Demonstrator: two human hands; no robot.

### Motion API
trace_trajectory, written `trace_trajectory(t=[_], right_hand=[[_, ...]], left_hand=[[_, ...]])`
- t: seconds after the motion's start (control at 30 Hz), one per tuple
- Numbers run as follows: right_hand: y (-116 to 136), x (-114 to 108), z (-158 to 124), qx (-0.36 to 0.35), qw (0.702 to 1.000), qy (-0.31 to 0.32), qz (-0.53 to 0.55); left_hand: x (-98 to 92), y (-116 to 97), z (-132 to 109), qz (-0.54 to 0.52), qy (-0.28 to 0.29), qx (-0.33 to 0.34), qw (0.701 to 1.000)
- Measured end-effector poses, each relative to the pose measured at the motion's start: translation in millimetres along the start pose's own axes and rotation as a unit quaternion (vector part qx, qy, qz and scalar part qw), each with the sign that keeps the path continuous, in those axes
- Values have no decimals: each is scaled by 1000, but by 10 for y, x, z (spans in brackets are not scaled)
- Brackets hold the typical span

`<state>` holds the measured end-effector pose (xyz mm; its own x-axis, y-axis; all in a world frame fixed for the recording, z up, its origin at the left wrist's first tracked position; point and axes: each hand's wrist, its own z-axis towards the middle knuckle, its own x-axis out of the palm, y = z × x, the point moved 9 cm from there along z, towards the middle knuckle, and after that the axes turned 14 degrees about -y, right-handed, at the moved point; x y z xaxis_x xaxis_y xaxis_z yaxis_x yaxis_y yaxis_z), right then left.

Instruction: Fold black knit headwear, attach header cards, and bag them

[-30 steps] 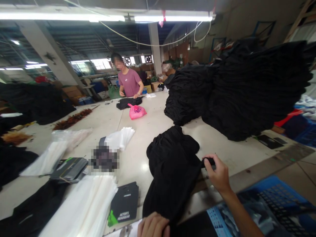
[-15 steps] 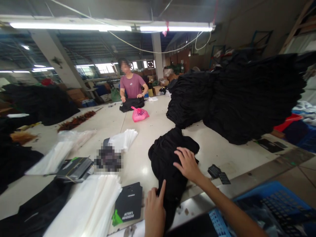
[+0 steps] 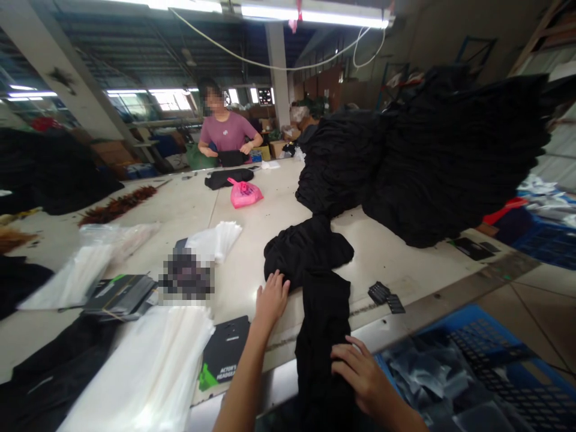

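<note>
A black garment [image 3: 315, 282] lies on the white table [image 3: 396, 264] and hangs over its near edge. My left hand [image 3: 271, 298] rests flat, fingers stretched out, on the garment's left edge on the tabletop. My right hand [image 3: 360, 375] lies with fingers spread on the part of the cloth that hangs down at the table's edge. Two small black tags [image 3: 386, 296] sit on the table just right of the garment. A black card packet with green print [image 3: 224, 355] lies left of my left forearm.
A big heap of black garments [image 3: 427, 156] fills the table's right side. White plastic bags [image 3: 144, 372] lie at the near left, more bags [image 3: 216, 240] and a pink bag [image 3: 245, 194] further off. A person in a purple shirt [image 3: 225, 135] works at the far end. A blue crate [image 3: 477, 366] stands at the lower right.
My left hand has moved forward onto the garment's left edge. My right hand has come back from the top of the garment to the hanging part, and the cloth is drawn out longer.
</note>
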<state>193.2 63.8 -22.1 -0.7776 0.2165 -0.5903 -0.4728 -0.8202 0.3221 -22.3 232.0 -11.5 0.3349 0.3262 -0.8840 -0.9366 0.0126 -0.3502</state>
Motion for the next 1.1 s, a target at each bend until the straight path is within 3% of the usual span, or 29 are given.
trace_trajectory(t=[0.07, 0.13, 0.23, 0.33, 0.4, 0.47, 0.6, 0.67, 0.77, 0.83, 0.93, 1.0, 1.1], right_hand=[[-102, -87, -32, 57, 996, 2, 63], [-283, -141, -69, 160, 980, -14, 113], [-576, -146, -119, 349, 923, -60, 148], [-658, -107, -56, 422, 895, -77, 124], [-664, -86, -12, 424, 898, -79, 90], [-657, -66, -17, 413, 904, -84, 68], [-600, -222, -98, 348, 927, -139, -16], [-500, -294, -92, 266, 955, -117, -57], [-364, -180, -160, 137, 987, 50, -68], [-352, -187, -261, 86, 986, 105, -93], [-330, -310, -352, 48, 989, 75, -118], [-282, -354, -399, 51, 994, 53, -76], [-234, -372, -404, 92, 995, 22, 12]], left_hand=[[-100, 65, 118, -1, -10, -12, 1000], [-245, -17, 9, -19, -11, 7, 1000], [-509, -409, -511, -102, -21, 93, 990], [-776, -840, -1122, -202, -90, 192, 956], [-702, -1038, -1384, -173, -87, 245, 950], [-463, -1138, -1482, -114, -43, 278, 953], [5, -1082, -1434, -73, 77, 278, 955], [111, -1023, -1435, -85, 128, 272, 950], [163, -966, -1536, -92, 190, 281, 936], [172, -914, -1617, -69, 212, 283, 933], [139, -840, -1720, -57, 216, 278, 934], [72, -813, -1762, -110, 206, 262, 936], [-74, -712, -1676, -240, 160, 167, 943]])
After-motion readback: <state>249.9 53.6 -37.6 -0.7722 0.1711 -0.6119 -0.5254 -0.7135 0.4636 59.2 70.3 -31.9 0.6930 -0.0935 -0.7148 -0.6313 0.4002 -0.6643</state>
